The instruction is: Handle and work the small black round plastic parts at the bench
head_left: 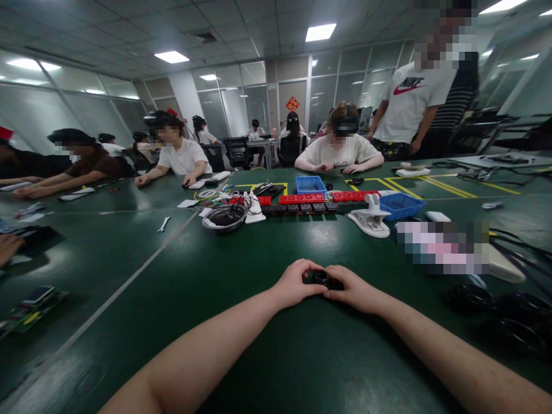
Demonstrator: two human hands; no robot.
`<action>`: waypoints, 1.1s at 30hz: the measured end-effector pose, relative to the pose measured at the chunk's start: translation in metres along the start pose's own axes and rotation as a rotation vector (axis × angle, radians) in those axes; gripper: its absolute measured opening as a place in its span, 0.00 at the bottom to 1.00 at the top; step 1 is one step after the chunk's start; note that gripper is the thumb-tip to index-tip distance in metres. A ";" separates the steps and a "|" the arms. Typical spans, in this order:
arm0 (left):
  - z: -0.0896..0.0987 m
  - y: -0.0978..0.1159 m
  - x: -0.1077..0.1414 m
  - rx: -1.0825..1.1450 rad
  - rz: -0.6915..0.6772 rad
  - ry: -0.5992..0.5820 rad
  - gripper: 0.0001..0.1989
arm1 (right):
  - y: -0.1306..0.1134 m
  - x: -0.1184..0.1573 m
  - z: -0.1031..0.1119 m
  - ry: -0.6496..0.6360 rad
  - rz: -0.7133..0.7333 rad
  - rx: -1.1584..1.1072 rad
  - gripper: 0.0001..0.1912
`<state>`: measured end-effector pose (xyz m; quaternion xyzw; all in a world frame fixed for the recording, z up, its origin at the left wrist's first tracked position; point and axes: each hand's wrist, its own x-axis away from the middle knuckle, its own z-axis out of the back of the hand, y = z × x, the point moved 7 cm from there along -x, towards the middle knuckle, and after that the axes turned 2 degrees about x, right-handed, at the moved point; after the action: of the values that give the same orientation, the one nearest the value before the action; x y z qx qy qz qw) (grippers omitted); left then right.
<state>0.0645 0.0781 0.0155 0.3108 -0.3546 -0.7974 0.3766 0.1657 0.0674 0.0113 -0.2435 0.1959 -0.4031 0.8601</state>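
A small black round part with a ring-like opening (320, 278) is between my two hands, low over the green table (241, 356). From the left, my left hand (298, 280) closes on it, thumb in front and fingers behind. My right hand (348, 287) grips it from the right in the same way, its thumb near the left thumb tip. Fingers cover much of the part, so its exact kind cannot be made out.
Ahead lie red power strips (301, 199), a metal bowl (224, 219), white clips (371, 216) and blue trays (399, 206). Black rings (517, 333) and cables are at right. A wrench (164, 224) and circuit board (34, 310) lie left. Co-workers sit across the table.
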 end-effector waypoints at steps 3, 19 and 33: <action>0.000 0.000 0.000 0.004 -0.001 -0.001 0.20 | 0.000 0.000 -0.001 -0.004 -0.001 0.000 0.13; 0.002 0.006 0.003 0.016 -0.052 -0.011 0.18 | 0.002 0.000 -0.002 0.006 -0.025 -0.014 0.12; 0.001 0.001 0.002 0.019 -0.002 0.005 0.18 | 0.006 0.001 -0.001 0.032 -0.106 -0.005 0.11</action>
<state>0.0633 0.0767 0.0166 0.3168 -0.3610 -0.7934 0.3739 0.1691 0.0695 0.0072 -0.2492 0.1976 -0.4515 0.8337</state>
